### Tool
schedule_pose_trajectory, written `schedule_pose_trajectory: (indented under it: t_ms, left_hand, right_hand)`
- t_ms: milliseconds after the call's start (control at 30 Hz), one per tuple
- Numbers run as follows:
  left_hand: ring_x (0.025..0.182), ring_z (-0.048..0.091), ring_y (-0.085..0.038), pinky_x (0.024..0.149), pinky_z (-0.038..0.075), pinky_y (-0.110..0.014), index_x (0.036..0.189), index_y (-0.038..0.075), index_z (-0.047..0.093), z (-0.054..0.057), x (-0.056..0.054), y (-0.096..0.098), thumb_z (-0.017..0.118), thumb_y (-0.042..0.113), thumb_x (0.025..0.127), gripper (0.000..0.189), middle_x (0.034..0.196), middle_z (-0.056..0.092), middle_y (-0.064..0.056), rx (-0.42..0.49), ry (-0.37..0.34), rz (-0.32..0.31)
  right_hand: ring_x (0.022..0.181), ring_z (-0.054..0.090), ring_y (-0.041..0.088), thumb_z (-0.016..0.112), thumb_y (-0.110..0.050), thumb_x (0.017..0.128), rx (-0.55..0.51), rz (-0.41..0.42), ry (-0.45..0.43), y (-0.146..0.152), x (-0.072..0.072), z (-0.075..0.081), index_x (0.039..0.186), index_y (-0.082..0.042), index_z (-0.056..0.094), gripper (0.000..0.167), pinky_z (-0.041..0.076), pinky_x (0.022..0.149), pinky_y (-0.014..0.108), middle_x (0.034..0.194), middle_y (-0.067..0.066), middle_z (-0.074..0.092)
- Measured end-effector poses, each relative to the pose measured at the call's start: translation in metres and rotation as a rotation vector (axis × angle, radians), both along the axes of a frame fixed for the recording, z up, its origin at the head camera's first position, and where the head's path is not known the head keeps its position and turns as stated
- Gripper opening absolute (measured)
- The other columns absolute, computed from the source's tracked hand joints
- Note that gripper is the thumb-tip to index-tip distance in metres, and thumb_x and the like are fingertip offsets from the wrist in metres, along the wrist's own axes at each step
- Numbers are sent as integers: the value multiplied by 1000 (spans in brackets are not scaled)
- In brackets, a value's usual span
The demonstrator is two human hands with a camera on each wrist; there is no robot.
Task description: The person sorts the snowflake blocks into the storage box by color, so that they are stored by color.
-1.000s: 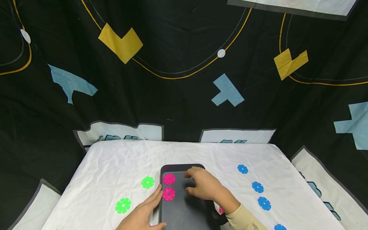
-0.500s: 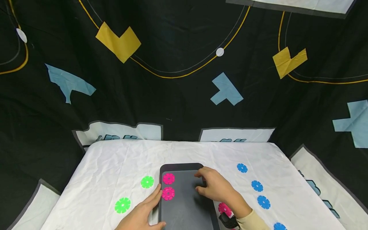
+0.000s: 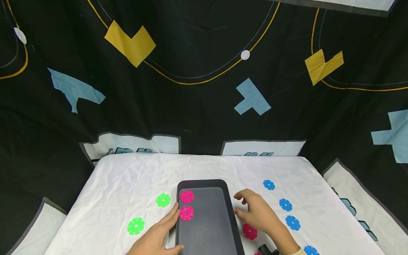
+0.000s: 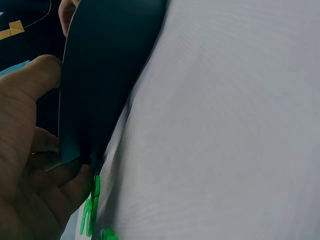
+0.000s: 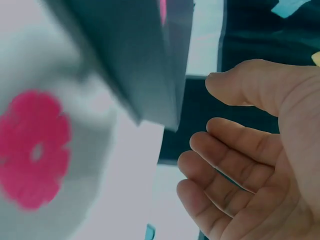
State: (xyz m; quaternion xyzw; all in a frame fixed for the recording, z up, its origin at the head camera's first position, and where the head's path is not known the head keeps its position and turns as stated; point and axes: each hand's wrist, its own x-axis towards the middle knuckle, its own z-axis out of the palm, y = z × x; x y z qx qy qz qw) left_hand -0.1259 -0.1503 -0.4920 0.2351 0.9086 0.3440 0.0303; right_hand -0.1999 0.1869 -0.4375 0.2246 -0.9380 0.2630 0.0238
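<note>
A dark grey baking tray [image 3: 208,219] lies on the white cloth. Two pink notched plastic discs sit inside along its left side, the far disc [image 3: 187,196] above the near disc [image 3: 186,213]. My left hand [image 3: 156,235] rests against the tray's left rim with straight fingers, its thumb lying over the edge. Just right of the tray hovers my right hand [image 3: 258,212], fingers loosely bent; the right wrist view shows the palm [image 5: 260,190] bare. Below that hand another pink disc [image 3: 250,231] lies on the cloth, with part of one more at the bottom edge.
Two green notched discs, one farther [image 3: 163,200] and one nearer [image 3: 136,226], lie left of the tray. Several blue discs [image 3: 292,222] run down the right side. Behind the white-covered table [image 3: 121,177] hangs a black patterned cloth [image 3: 197,117].
My right hand has moved right, from over the tray to beside it, uncovering the tray's right rim and a pink disc on the cloth. My left hand stays at the rim.
</note>
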Motion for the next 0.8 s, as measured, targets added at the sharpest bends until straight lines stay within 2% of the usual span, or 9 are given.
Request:
schedule_pose_trajectory:
  t_ms: [300, 433, 600, 800]
  left_hand:
    - [139, 34, -29, 100, 45, -37, 149, -3, 34, 0, 0, 0, 75, 46, 81, 93, 161, 19, -10, -13, 11, 0]
    - [139, 34, -29, 100, 44, -37, 149, -3, 34, 1, 0, -1, 75, 46, 81, 93, 161, 19, -9, -15, 18, 1]
    - [139, 34, -28, 100, 44, -36, 149, -3, 33, 1, -1, -1, 75, 45, 82, 93, 161, 18, -9, -12, 24, -2]
    - [139, 34, -28, 100, 45, -36, 149, -3, 34, 0, 0, 0, 74, 46, 82, 92, 161, 18, -8, -10, 13, -1]
  right_hand:
    - [88, 57, 15, 78, -15, 78, 47, -77, -96, 30, 11, -15, 109, -11, 66, 33, 51, 70, 29, 103, -4, 62]
    - [89, 56, 16, 79, -18, 78, 76, -82, -155, 36, 16, -18, 109, -13, 65, 35, 51, 71, 31, 103, -5, 61]
    - [87, 54, 15, 85, -25, 72, 107, -21, -222, 39, 20, -23, 110, -13, 65, 45, 52, 74, 32, 101, -7, 58]
    - [81, 50, 11, 86, -22, 67, 142, 67, -195, 41, 24, -31, 105, -12, 67, 43, 49, 69, 26, 96, -8, 53]
